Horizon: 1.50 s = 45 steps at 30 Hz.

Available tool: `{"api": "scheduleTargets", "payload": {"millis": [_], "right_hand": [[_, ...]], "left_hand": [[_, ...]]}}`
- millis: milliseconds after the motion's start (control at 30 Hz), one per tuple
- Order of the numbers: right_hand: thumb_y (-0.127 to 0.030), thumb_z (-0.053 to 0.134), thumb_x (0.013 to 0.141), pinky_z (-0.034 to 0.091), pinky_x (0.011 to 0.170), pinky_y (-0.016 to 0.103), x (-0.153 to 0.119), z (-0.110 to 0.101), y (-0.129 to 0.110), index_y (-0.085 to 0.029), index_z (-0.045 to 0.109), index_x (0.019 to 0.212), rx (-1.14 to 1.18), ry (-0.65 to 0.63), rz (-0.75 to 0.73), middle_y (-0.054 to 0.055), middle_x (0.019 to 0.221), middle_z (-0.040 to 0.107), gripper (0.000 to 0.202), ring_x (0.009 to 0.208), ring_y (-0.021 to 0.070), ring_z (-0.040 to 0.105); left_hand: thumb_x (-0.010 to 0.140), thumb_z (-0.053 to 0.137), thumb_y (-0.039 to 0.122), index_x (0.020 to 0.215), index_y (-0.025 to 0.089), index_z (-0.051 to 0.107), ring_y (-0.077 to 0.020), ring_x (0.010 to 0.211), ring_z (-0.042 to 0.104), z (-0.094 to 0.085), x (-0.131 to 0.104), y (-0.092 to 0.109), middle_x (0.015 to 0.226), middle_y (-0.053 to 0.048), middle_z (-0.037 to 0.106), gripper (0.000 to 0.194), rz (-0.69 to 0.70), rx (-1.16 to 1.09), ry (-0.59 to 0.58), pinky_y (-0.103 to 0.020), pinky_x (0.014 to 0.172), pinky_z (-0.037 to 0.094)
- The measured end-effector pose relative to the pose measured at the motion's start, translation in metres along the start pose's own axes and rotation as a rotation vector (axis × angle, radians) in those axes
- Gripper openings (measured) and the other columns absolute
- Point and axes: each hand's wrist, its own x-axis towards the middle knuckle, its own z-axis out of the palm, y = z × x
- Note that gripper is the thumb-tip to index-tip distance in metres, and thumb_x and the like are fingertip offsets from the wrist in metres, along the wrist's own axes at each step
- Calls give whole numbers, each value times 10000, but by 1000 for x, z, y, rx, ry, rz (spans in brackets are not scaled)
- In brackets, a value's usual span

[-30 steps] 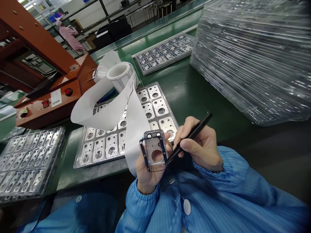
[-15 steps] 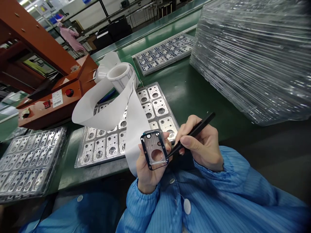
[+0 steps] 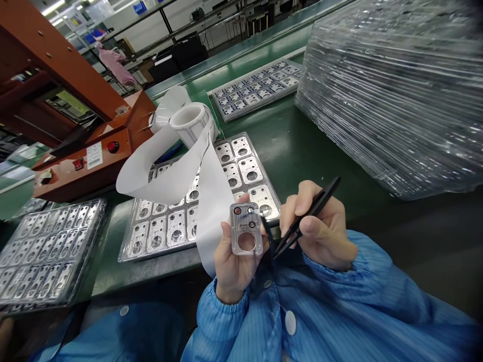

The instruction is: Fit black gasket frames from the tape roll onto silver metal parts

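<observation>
A silvery metal plate (image 3: pixel 240 240) with one large round hole and several small ones is held up in the fingers of my left hand (image 3: pixel 234 274). My right hand (image 3: pixel 326 236) grips black tweezers (image 3: pixel 321 205) between thumb and fingers, tips pointing down and left. Beside the plate's right edge, near the tweezer tips, a thin black frame (image 3: pixel 267 230) shows nearly edge-on and blurred; whether the tips pinch it I cannot tell. Behind my left hand, a white paper strip (image 3: pixel 212 201) hangs from a label roll (image 3: pixel 186 116) over a tray (image 3: pixel 272 201) of similar plates.
An orange machine (image 3: pixel 128 118) with a red button stands at left. Another tray of plates (image 3: pixel 41 246) lies at the left front, one more (image 3: pixel 256 88) at the back. Wrapped clear plastic trays (image 3: pixel 388 100) are stacked at right. A blue sleeve (image 3: pixel 124 327) is at lower left; a person in pink (image 3: pixel 116 63) is far back.
The black frame has come off the face of the plate and moved to its right side. My right hand and tweezers have shifted slightly right. The plate stays in my left hand.
</observation>
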Motion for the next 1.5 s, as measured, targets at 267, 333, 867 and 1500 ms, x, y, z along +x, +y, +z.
{"api": "scheduleTargets", "payload": {"millis": [267, 333, 867, 1500], "right_hand": [[-233, 643, 832, 407, 391, 208, 5, -2, -5, -193, 550, 796, -94, 51, -11, 3, 650, 601, 108, 460, 101, 522], [-247, 651, 833, 392, 379, 203, 13, -2, -15, -195, 566, 784, -160, 62, -29, -2, 624, 583, 111, 460, 100, 523], [-292, 805, 651, 525, 594, 213, 132, -10, -49, -161, 595, 752, -219, -28, -81, -23, 696, 593, 268, 596, 96, 598], [-337, 761, 644, 547, 559, 324, 113, -30, -20, -266, 685, 752, -276, 91, 291, 147, 867, 608, 150, 736, 265, 636]], "left_hand": [[904, 418, 390, 1133, 217, 578, -110, 627, 537, 17, -7, 7, 753, -26, 587, 328, -12, 61, 86, -216, 604, 456], [916, 385, 385, 1164, 210, 539, -106, 574, 564, 25, -15, 13, 798, -38, 609, 341, -13, 139, 82, -210, 544, 455], [774, 496, 125, 996, 160, 494, -57, 452, 536, 36, 89, 98, 746, 6, 591, 224, -142, 857, -101, -128, 364, 328], [767, 447, 213, 993, 184, 410, -47, 337, 366, 6, 94, 85, 590, 18, 601, 231, -166, 698, -89, -116, 288, 225]]}}
